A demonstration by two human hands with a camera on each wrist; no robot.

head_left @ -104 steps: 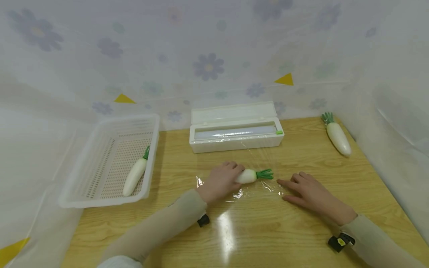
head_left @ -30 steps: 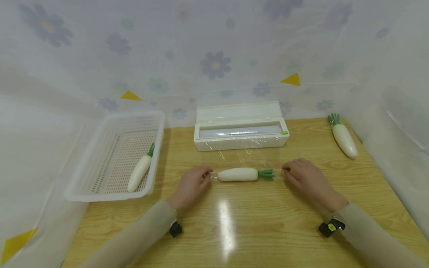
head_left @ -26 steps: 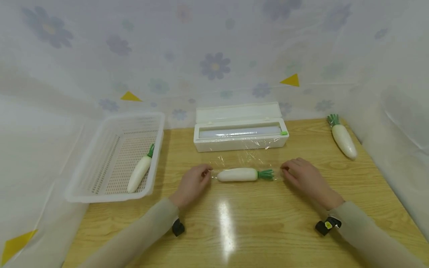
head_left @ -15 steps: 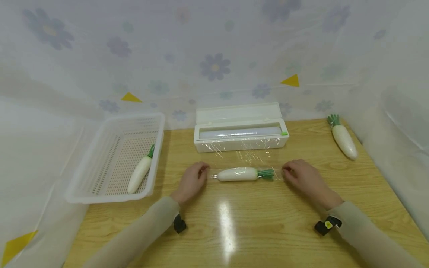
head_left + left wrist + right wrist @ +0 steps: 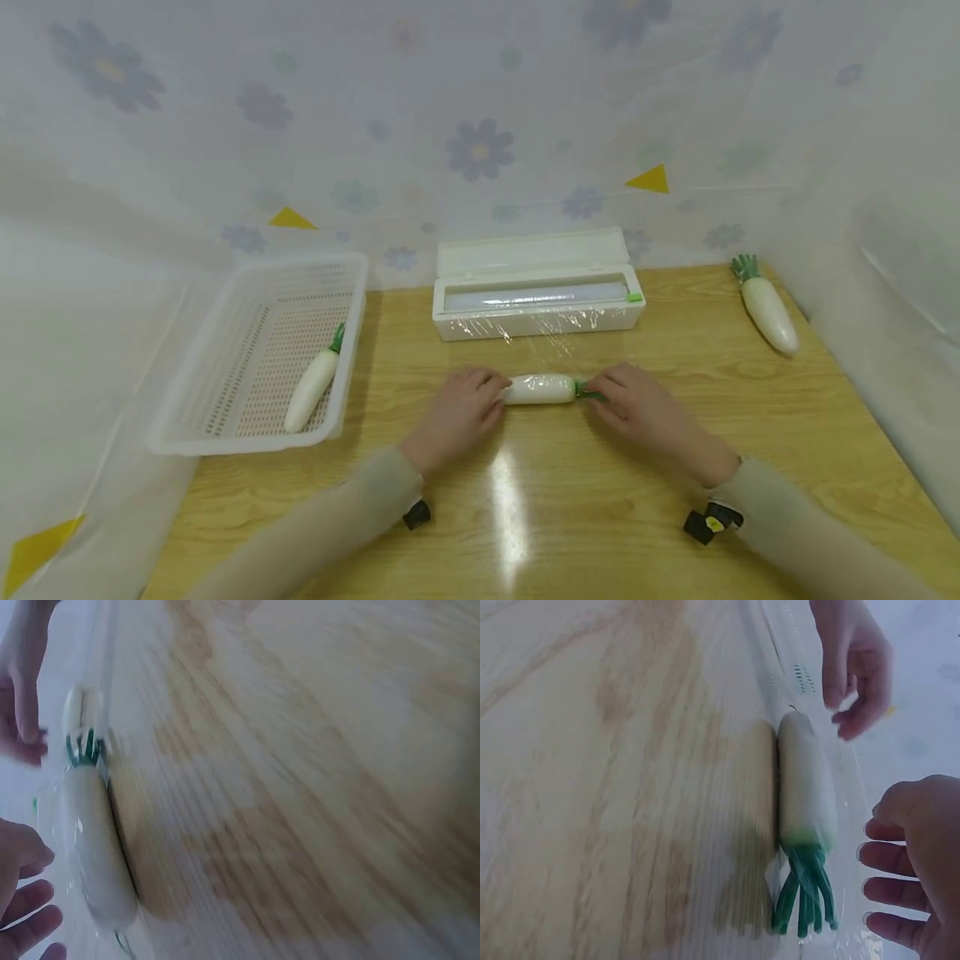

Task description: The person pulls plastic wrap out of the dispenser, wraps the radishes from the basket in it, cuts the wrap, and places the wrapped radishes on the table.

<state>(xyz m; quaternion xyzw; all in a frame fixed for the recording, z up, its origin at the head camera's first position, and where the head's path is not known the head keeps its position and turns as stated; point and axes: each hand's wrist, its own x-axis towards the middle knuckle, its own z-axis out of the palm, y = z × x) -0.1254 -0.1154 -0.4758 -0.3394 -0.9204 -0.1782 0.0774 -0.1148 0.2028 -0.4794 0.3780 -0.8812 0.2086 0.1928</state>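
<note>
Now that my left hand [image 5: 459, 408] and right hand [image 5: 637, 408] have reached the middle radish [image 5: 542, 389] inside the tabletop's [image 5: 615, 525] edges, wrapping seems underway; both half-curled, hold unclear.

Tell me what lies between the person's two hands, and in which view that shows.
A green-topped white radish lies between the left hand and the right hand. The head view shows it, with clear film glinting over it.

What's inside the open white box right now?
The white box holds a pale roll of plastic wrap, and clear film runs out over its front edge. The roll covers the floor beneath it, so anything under there can't be seen.
</note>
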